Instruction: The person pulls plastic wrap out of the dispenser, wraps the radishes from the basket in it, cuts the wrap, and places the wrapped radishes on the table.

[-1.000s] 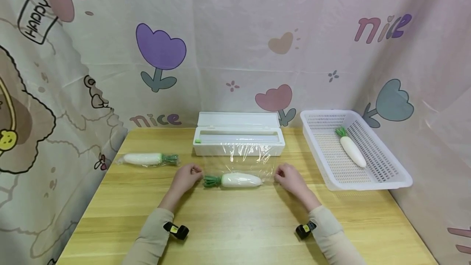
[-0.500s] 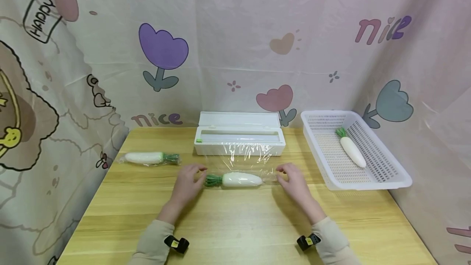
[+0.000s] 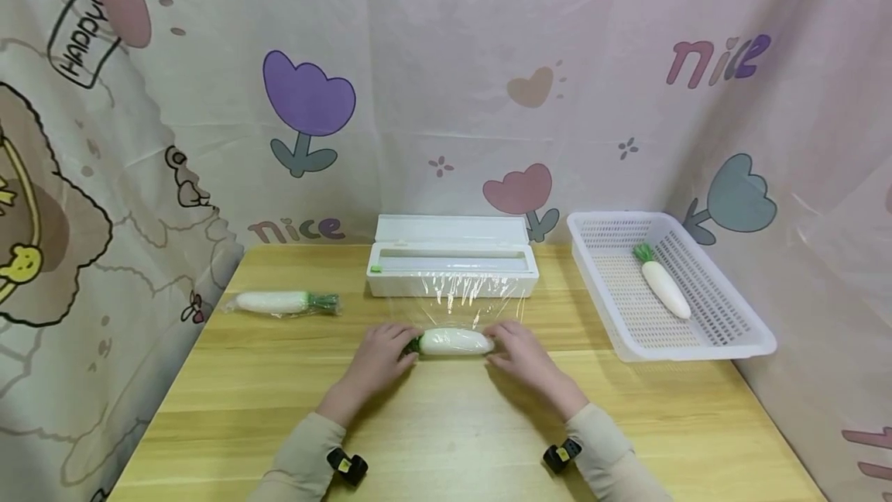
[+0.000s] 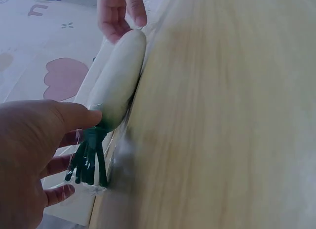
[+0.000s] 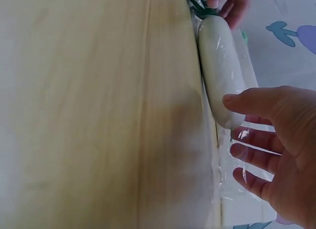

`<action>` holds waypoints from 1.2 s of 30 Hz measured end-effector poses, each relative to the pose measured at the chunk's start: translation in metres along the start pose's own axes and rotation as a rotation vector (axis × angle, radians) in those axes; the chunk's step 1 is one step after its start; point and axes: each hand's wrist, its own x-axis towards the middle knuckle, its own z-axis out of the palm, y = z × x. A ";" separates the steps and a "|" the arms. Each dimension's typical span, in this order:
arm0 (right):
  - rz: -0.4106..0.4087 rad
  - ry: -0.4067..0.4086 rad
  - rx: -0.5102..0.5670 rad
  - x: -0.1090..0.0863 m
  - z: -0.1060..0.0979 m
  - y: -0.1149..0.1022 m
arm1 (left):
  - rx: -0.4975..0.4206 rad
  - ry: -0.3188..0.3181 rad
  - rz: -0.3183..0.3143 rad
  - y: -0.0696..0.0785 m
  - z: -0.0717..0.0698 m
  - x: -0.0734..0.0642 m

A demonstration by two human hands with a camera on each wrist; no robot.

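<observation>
In the middle of the table [image 3: 446, 432], a white radish [image 3: 456, 342] lies sideways under clear film [image 3: 449, 307] that stretches back to an open white box [image 3: 382, 285]. Both hands hold it, one at each end: the left hand [image 3: 379, 359] grips beside the green leaves [image 4: 88, 157], its thumb on the neck, and the right hand [image 3: 524, 355] grips the tapered end, thumb on top and fingers behind. A second radish [image 3: 272, 301], wrapped, rests on the left; a third radish [image 3: 667, 290] lies inside the white basket [image 3: 697, 353] on the right.
</observation>
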 end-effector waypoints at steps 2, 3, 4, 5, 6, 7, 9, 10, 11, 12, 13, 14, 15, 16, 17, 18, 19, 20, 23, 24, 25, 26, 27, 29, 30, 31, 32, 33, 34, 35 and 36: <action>-0.003 0.004 -0.011 0.002 0.002 -0.001 | 0.009 -0.001 -0.003 0.000 0.002 0.001; -0.012 0.012 -0.020 0.003 0.002 -0.001 | 0.014 0.003 -0.002 0.000 0.003 0.002; -0.019 0.015 -0.030 0.005 0.003 -0.001 | 0.018 0.007 -0.001 -0.001 0.003 0.002; -0.023 0.018 -0.037 0.006 0.004 -0.001 | 0.019 0.005 -0.007 -0.001 0.004 0.004; -0.025 0.018 -0.047 0.008 0.004 -0.001 | 0.026 0.001 -0.013 -0.002 0.005 0.005; -0.028 0.020 -0.056 0.009 0.005 0.000 | 0.030 -0.004 -0.019 -0.002 0.005 0.006; -0.033 0.022 -0.058 0.011 0.006 0.000 | 0.043 -0.018 -0.031 -0.003 0.007 0.009; -0.033 0.019 -0.060 0.013 0.006 0.000 | 0.050 -0.026 -0.031 -0.003 0.008 0.010; -0.039 0.018 -0.067 0.014 0.007 0.001 | 0.058 -0.037 -0.031 -0.003 0.008 0.012; -0.042 0.012 -0.073 0.015 0.007 0.001 | 0.064 -0.046 -0.027 -0.003 0.009 0.014; -0.048 0.005 -0.078 0.016 0.007 0.002 | 0.062 -0.050 -0.024 -0.003 0.009 0.015; -0.050 -0.003 -0.077 0.018 0.007 0.002 | 0.066 -0.061 -0.023 -0.003 0.009 0.017; -0.048 -0.015 -0.079 0.019 0.007 0.003 | 0.066 -0.073 -0.022 -0.003 0.010 0.019; -0.045 -0.025 -0.078 0.020 0.007 0.003 | 0.060 -0.084 -0.024 -0.004 0.010 0.021; -0.043 -0.032 -0.077 0.021 0.007 0.004 | 0.050 -0.097 -0.032 -0.004 0.010 0.023; -0.032 -0.042 -0.068 0.023 0.007 0.005 | 0.039 -0.108 -0.039 -0.005 0.010 0.025; -0.023 -0.045 -0.058 0.025 0.006 0.005 | 0.029 -0.118 -0.046 -0.006 0.010 0.028; -0.014 -0.046 -0.049 0.026 0.006 0.006 | 0.022 -0.131 -0.052 -0.008 0.010 0.030; 0.002 -0.046 -0.020 0.031 0.004 0.009 | 0.005 -0.170 -0.068 -0.012 0.009 0.036; 0.009 -0.050 -0.013 0.032 0.004 0.009 | 0.004 -0.184 -0.071 -0.013 0.009 0.037; 0.013 -0.052 -0.009 0.034 0.004 0.010 | 0.000 -0.194 -0.072 -0.014 0.009 0.039; 0.016 -0.054 -0.005 0.035 0.004 0.011 | -0.001 -0.205 -0.076 -0.015 0.009 0.040; 0.021 -0.057 -0.003 0.036 0.003 0.011 | -0.003 -0.216 -0.081 -0.016 0.009 0.042; 0.040 -0.065 -0.021 0.038 0.003 0.012 | -0.017 -0.230 -0.090 -0.017 0.009 0.044; 0.052 -0.068 -0.034 0.039 0.003 0.012 | -0.026 -0.231 -0.097 -0.017 0.009 0.046; 0.061 -0.067 -0.049 0.039 0.003 0.012 | -0.039 -0.230 -0.108 -0.017 0.009 0.048; 0.069 -0.066 -0.068 0.040 0.003 0.011 | -0.048 -0.233 -0.120 -0.017 0.009 0.049; 0.079 -0.067 -0.088 0.041 0.003 0.011 | -0.056 -0.234 -0.130 -0.017 0.009 0.051; 0.085 -0.064 -0.110 0.042 0.003 0.011 | -0.064 -0.233 -0.139 -0.016 0.009 0.052; 0.090 -0.063 -0.127 0.044 0.003 0.011 | -0.073 -0.230 -0.148 -0.016 0.008 0.053; 0.097 -0.058 -0.136 0.044 0.004 0.011 | -0.076 -0.227 -0.155 -0.015 0.008 0.054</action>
